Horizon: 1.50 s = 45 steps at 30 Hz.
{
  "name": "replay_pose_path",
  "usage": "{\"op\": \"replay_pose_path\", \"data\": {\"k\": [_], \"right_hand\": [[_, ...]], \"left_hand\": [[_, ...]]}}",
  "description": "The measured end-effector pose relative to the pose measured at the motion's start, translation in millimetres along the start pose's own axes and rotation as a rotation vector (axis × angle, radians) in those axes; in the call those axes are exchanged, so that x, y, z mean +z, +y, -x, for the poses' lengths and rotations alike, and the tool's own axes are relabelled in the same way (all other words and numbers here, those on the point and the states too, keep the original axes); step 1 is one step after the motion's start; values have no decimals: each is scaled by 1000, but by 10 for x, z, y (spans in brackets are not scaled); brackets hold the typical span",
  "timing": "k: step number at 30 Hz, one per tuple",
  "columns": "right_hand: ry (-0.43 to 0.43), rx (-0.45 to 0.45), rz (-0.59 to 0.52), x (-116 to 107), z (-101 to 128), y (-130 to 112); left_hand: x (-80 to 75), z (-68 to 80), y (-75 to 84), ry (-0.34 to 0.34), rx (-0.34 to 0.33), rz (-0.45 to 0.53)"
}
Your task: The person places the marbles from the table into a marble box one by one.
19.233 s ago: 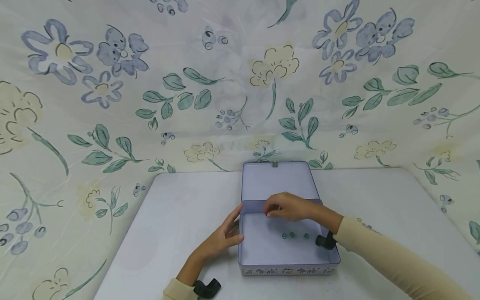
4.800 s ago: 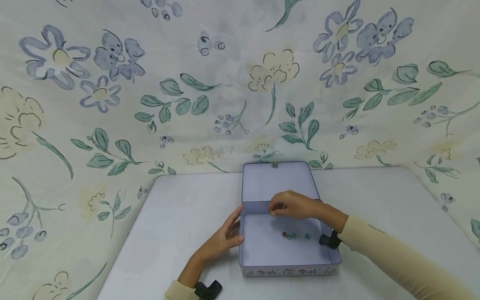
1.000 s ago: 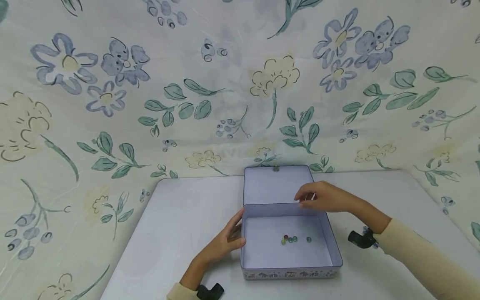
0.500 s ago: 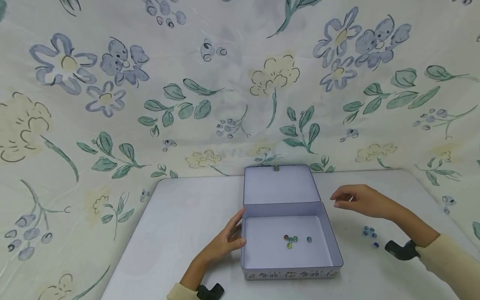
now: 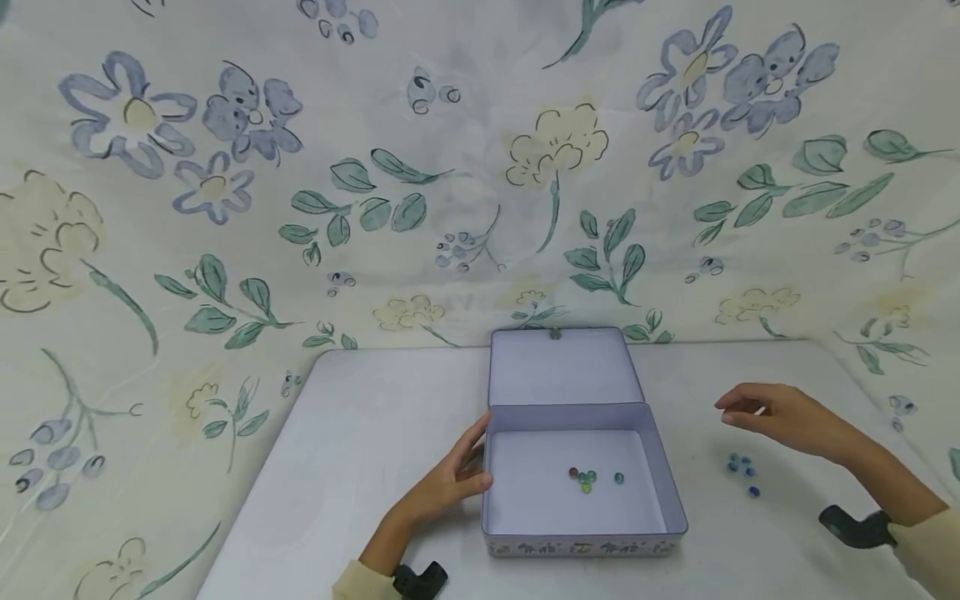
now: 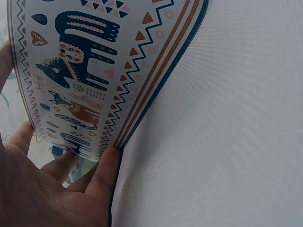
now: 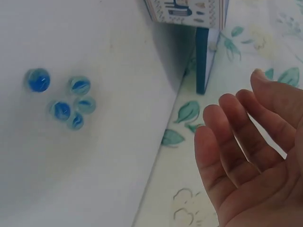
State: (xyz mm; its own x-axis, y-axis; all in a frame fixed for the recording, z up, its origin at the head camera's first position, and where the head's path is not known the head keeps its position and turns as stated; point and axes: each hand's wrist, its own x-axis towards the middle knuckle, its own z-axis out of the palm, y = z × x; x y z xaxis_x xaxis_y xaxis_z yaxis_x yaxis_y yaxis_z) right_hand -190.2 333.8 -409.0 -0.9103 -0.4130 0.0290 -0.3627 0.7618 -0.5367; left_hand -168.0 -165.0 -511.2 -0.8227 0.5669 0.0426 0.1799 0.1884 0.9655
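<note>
**Marbles on the table, tin waiting**

Marbles [image 5: 741, 472] — five small blue glass ones [image 7: 66, 100] — lie in a loose cluster on the white table [image 5: 375, 433], well to the right of the open tin box [image 5: 581, 533] and apart from it. They look hard, smooth and slippery, light but quick to roll; a fingertip pinch on one at a time, from above, would likely hold best, since a sideways nudge could scatter them. Inside the tin sit a few more marbles [image 5: 588, 478], green, red and yellowish. The right hand [image 5: 780, 412] hovers above and beyond the blue cluster, fingers loosely extended and slightly apart, holding nothing. The left hand [image 5: 450, 479] rests against the tin's left wall — fingers straight, pressed to the patterned side [image 6: 94, 71]. A flowered cloth [image 5: 480, 167] hangs behind.
</note>
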Motion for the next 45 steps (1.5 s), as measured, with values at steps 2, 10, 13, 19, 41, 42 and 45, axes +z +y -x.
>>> {"op": "replay_pose_path", "data": {"k": [2, 10, 13, 19, 41, 42, 45], "right_hand": [[12, 30, -21, -15, 52, 42], [23, 76, -115, 28, 183, 250], [28, 96, -139, 90, 222, 338], [6, 170, -146, 269, 289, 499], [-22, 262, -126, 510, 377, 679], [-15, 258, -115, 520, 380, 680], [8, 220, -85, 546, 392, 684]], "left_hand": [[-6, -1, 16, -2, 5, -1], [-13, -14, 22, 0, 16, 0], [-11, -21, 23, 2, 18, -7], [-11, -32, 30, -4, 27, -3], [4, -19, 12, -1, 16, 6], [5, -20, 9, -2, 16, 5], [6, -23, -2, -5, 13, 2]]}}
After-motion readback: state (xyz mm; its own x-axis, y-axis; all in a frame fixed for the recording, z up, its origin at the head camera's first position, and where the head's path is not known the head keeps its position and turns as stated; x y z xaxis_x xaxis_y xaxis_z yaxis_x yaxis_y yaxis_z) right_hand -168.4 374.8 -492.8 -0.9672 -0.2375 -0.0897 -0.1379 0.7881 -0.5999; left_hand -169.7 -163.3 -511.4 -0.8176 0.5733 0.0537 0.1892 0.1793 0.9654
